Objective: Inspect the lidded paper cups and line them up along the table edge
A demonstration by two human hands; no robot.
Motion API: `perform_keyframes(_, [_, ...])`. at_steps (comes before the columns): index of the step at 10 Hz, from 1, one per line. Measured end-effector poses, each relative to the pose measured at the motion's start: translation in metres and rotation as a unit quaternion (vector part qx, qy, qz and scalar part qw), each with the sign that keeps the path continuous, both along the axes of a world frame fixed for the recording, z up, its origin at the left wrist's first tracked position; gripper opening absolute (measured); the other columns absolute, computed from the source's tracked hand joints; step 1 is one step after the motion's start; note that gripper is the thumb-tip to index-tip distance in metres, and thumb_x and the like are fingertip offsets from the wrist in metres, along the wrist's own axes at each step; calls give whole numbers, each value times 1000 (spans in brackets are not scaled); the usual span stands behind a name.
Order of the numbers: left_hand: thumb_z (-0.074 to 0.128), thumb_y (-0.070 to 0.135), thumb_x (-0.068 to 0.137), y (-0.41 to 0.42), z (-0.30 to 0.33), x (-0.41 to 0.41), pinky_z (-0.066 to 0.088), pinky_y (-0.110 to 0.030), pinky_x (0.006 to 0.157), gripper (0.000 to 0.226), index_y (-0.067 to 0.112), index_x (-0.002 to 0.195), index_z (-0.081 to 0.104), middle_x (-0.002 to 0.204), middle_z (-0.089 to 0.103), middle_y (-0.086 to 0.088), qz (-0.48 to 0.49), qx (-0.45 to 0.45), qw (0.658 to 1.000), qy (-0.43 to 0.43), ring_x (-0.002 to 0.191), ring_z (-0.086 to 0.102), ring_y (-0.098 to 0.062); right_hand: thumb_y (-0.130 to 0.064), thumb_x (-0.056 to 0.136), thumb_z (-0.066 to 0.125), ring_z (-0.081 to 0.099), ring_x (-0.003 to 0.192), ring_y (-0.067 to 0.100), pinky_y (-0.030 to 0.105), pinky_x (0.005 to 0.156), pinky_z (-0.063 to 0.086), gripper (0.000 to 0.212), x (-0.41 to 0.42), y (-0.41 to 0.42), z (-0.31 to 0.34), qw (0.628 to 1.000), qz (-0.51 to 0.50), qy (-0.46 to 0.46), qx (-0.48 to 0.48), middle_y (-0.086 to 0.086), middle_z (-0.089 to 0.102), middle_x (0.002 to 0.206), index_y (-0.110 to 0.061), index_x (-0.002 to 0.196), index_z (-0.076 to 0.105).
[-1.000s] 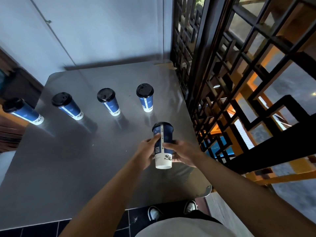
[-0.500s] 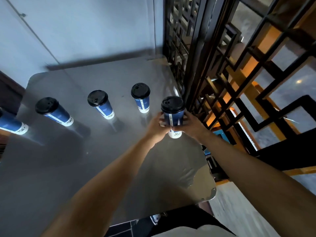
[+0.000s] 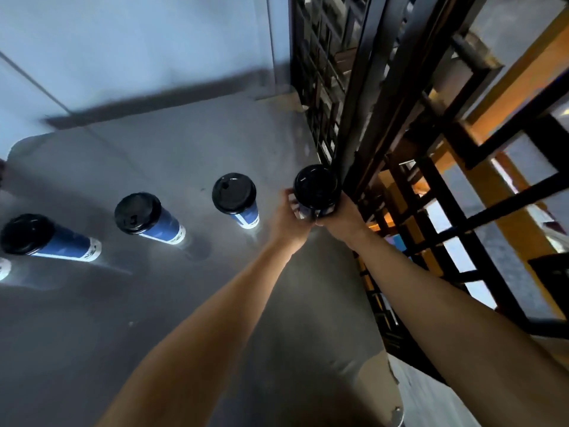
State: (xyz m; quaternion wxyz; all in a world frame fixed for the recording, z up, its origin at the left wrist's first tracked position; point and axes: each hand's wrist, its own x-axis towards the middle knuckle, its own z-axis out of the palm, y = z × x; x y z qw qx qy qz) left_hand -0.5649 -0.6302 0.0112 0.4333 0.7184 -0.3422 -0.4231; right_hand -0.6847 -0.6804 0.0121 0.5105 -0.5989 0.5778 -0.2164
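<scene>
Both hands grip one blue paper cup with a black lid (image 3: 316,190) at the right side of the grey metal table (image 3: 160,303), close to the lattice screen. My left hand (image 3: 291,218) wraps its left side and my right hand (image 3: 340,214) its right side. Whether its base touches the table is hidden by my hands. To its left, three more lidded blue cups stand in a row: one (image 3: 235,195) nearest, one (image 3: 144,217) further left, one (image 3: 37,238) near the left edge. A white cup base (image 3: 3,268) shows at the frame's far left.
A dark metal lattice screen (image 3: 369,124) runs along the table's right side, right beside the held cup. A pale wall (image 3: 138,44) backs the table. The table's near right corner (image 3: 395,408) is rounded.
Both hands have carried the cup away from my body and to the right, up to the lattice end of the row. The view has tilted down over the cups.
</scene>
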Motion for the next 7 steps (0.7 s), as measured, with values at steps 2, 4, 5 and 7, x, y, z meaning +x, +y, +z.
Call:
perform_keyframes(2, [74,9,82,-65,-25,7,56,-45,96,59,21,136,54,120,73,-4,-33,33,997,-53,113,68,-24,-40,39,74,64,117,20,40,100,52,99,12,-62,-27,999,-18,1,28,0,71,118,-19,134,57])
perform_keyframes(4, [70,7,78,-78,-43,9,58,-49,94,56,23,131,59,115,75,-2,-24,24,999,-33,108,71,-21,-28,60,82,62,119,18,46,103,51,76,9,-74,-50,999,-20,2,33,-2,69,121,-24,131,56])
perform_keyframes(5, [67,3,78,-84,-54,9,58,-48,95,63,29,134,55,120,73,1,-26,38,999,8,113,69,-17,-19,65,83,61,119,18,47,102,51,72,9,-78,-64,999,-14,5,45,-3,69,123,-27,130,54])
perform_keyframes(7, [71,14,74,-84,-55,6,55,-35,97,70,26,140,51,132,66,3,-30,46,998,9,126,60,-17,-9,69,83,59,115,12,29,88,50,86,12,-70,-73,999,-12,5,32,-13,62,124,-28,142,41])
